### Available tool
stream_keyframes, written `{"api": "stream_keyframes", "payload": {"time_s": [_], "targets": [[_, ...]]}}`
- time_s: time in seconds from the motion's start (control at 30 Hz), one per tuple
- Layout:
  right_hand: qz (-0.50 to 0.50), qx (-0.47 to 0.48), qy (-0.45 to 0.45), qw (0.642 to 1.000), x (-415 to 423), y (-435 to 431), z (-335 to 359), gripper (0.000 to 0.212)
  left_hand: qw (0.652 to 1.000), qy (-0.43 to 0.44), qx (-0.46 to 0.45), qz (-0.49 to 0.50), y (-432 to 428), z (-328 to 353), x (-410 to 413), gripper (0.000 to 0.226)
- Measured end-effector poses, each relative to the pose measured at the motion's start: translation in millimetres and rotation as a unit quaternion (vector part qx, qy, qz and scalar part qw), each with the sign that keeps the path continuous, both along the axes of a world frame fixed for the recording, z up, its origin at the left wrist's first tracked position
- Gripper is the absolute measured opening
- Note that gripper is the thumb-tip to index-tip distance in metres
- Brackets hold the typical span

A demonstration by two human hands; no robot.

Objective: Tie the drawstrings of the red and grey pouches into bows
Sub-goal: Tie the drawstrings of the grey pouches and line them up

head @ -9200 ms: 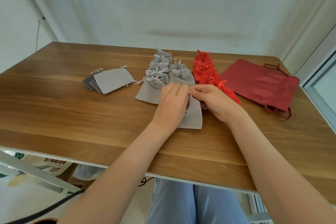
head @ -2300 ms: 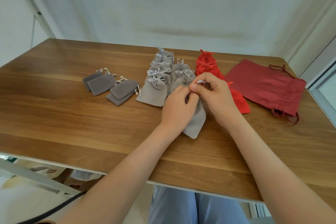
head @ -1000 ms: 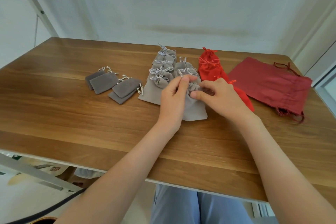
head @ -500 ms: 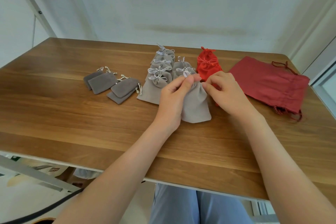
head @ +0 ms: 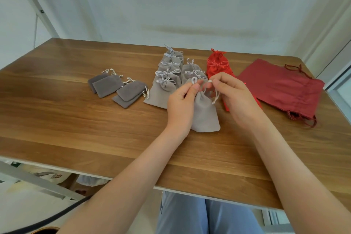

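Now we hold one grey pouch [head: 206, 116] in the middle of the frame, lying on the wooden surface [head: 76, 129]. Our left hand [head: 182, 104] pinches one loop of its white drawstring [head: 194, 80], and our right hand [head: 237, 100] pinches another loop. The fingers [head: 194, 88] of both hands are curled tight on the string. Just above lie tied grey pouches [head: 167, 74] and red pouches [head: 218, 66].

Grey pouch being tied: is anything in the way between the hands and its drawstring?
Nothing visible. The left hand and right hand each pinch a loop of the drawstring above the grey pouch, with no other pouch between.
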State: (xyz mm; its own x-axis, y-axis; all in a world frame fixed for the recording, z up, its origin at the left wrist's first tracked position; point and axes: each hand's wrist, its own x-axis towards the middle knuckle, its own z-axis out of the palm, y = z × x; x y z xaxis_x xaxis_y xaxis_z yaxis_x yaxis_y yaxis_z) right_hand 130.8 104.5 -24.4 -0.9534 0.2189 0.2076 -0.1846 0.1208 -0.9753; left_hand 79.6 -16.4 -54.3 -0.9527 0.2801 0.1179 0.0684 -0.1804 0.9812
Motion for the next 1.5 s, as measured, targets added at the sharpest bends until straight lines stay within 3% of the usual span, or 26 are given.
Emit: {"api": "stream_keyframes", "payload": {"time_s": [0.1, 0.3, 0.47, 0.77, 0.87, 1.03, 1.27, 1.5], "targets": [[-0.006, 0.08, 0.015, 0.997, 0, -3, -3, 0.016, 0.999, 0.014, -0.034, 0.014, 1, -5, -3, 0.024], [-0.031, 0.231, 0.018, 0.972, -7, -1, -10, 0.019, 0.997, 0.012, -0.069, 0.04, 0, -5, -3, 0.008], [-0.063, 0.288, 0.047, 0.954, -9, -6, -16, 0.016, 0.994, 0.036, -0.092, 0.037, 0, -5, -3, 0.014], [-0.105, 0.307, 0.052, 0.944, -9, -4, -20, 0.031, 0.969, 0.168, -0.182, 0.001, 2, -7, 0, 0.018], [-0.108, 0.324, 0.058, 0.938, -8, -6, -20, 0.038, 0.967, 0.159, -0.197, 0.015, 4, -9, 0, 0.01], [-0.111, 0.294, 0.055, 0.948, -9, -9, -20, 0.018, 0.965, 0.174, -0.189, 0.045, 2, -9, -1, 0.02], [-0.132, 0.268, 0.037, 0.954, -8, -8, -20, 0.009, 0.981, 0.113, -0.153, 0.028, 2, -8, -1, 0.02], [-0.129, 0.35, 0.08, 0.924, -7, -7, -21, 0.013, 0.975, 0.086, -0.205, -0.002, 2, -9, -6, 0.024]]}}
